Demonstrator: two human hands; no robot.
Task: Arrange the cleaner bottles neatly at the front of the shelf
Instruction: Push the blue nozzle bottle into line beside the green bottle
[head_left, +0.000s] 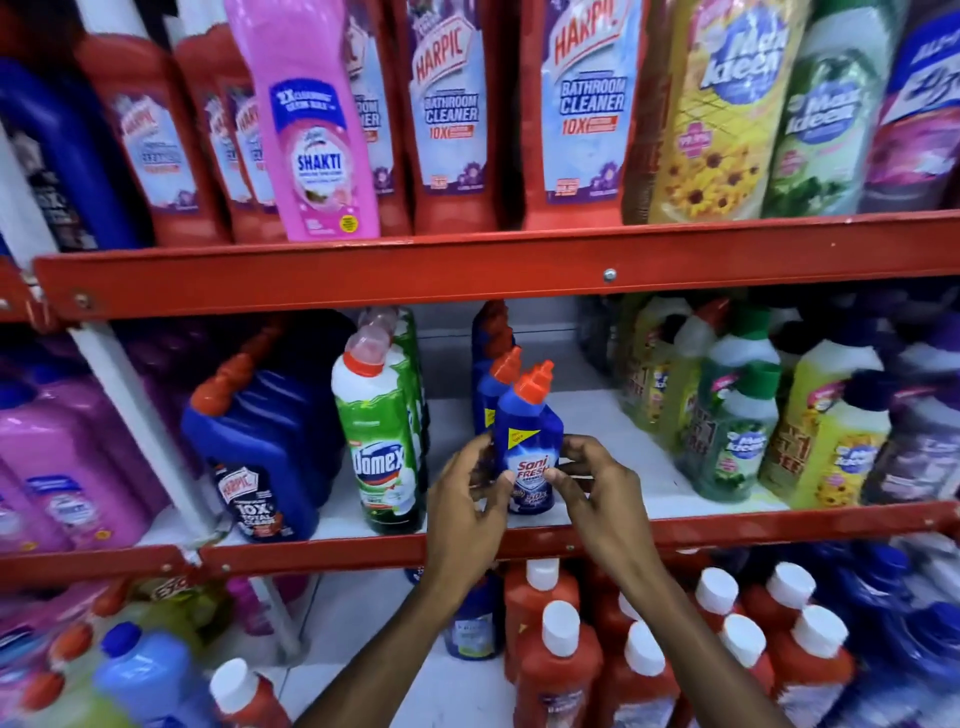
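Standing upright, blue red-capped Sani Fresh bottle (527, 441) is gripped by left hand (470, 499) and right hand (597, 486).

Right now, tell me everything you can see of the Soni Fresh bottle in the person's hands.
The Soni Fresh bottle is glossy blue plastic with an angled orange-red cap, a small yellow tag and a blue-and-white front label. It stands upright near the front of the white middle shelf, label forward. The left hand and right hand pinch its lower body from either side. A similar blue bottle stands directly behind it.

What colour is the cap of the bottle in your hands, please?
Orange-red cap, head view.
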